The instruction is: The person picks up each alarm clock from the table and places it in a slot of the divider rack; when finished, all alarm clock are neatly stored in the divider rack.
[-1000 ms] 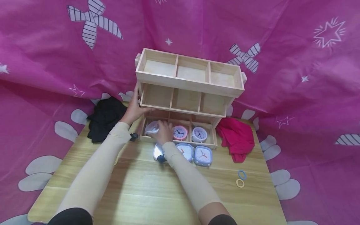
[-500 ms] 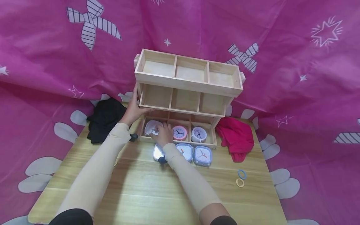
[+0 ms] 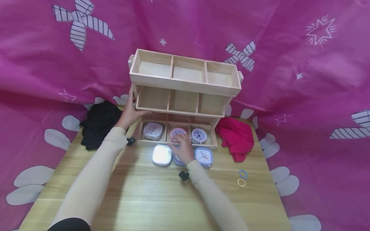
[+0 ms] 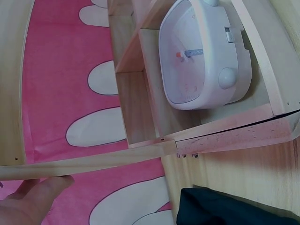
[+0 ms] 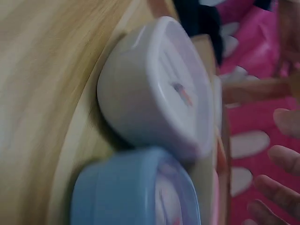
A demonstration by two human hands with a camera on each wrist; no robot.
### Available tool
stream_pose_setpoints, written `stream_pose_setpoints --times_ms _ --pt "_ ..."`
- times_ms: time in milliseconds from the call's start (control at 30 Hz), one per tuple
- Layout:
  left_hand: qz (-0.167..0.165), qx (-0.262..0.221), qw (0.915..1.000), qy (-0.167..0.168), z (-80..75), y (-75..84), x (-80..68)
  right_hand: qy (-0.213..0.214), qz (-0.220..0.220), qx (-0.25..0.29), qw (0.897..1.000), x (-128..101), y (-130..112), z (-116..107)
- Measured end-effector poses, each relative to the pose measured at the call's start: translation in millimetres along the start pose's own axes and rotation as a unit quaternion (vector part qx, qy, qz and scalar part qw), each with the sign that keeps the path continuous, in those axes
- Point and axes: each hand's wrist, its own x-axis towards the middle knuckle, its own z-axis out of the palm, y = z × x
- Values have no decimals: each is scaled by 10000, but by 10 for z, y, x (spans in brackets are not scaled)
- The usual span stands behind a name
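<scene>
In the head view, the person's left hand [image 3: 128,114] rests against the left side of a pale wooden three-tier rack [image 3: 185,84], thumb stretched away from the fingers. The right hand [image 3: 184,148] is above the clocks, thumb parted from the fingers, holding nothing. Its fingertips overlap the lower part of a round pink clock [image 3: 177,131] with a pale face; whether they touch cannot be told. The pink clock sits in the middle compartment of the rack's lowest tray [image 3: 212,147], between a rounded-square white clock [image 3: 152,132] and a round white clock [image 3: 198,136]. Just before the tray's front wall stand another rounded-square white clock [image 3: 162,155], its face lost in glare, a blue clock [image 3: 178,161] half hidden by the right hand, and a second blue clock [image 3: 203,157] with an orange-red hand. Low dividers bound each tray clock. Table [image 3: 156,199] surface shows between the forearms.

In the left wrist view, the tray's rounded-square white clock has a thick casing and a red-tipped hand; a gap separates it from the compartment's near corner. The left thumb meets the rack's upright.

In the right wrist view, blurred right fingers spread apart from the neighbouring white and blue table clocks.
</scene>
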Motion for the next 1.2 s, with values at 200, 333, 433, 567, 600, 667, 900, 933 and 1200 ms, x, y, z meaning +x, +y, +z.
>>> stream_pose_setpoints --times_ms 200,333,433,567,600,667,900,933,1200 --pt "-5 149 9999 11 0 46 -19 615 342 54 9975 -346 163 -388" --pt "-40 54 10000 59 -18 26 -35 713 680 51 9951 -556 277 -587" --pt "-4 -7 10000 45 -15 -5 -19 784 923 27 9926 -727 407 -688" --pt "7 23 10000 -24 -7 1 -3 725 1286 167 9889 -926 617 -790" --pt "3 34 10000 -24 -7 15 -6 677 1360 258 9880 -962 664 -811" --pt "-15 12 10000 -20 -6 65 -23 584 1445 496 9865 -1018 761 -841" --pt "-86 -42 9999 -108 -15 339 -124 183 1621 809 9833 -1144 1070 -833" --pt "-93 -49 9999 -113 -13 339 -123 137 1626 816 9832 -1150 1097 -828" --pt "20 -85 10000 -7 -2 61 -14 36 1564 844 9841 -1091 1147 -801"
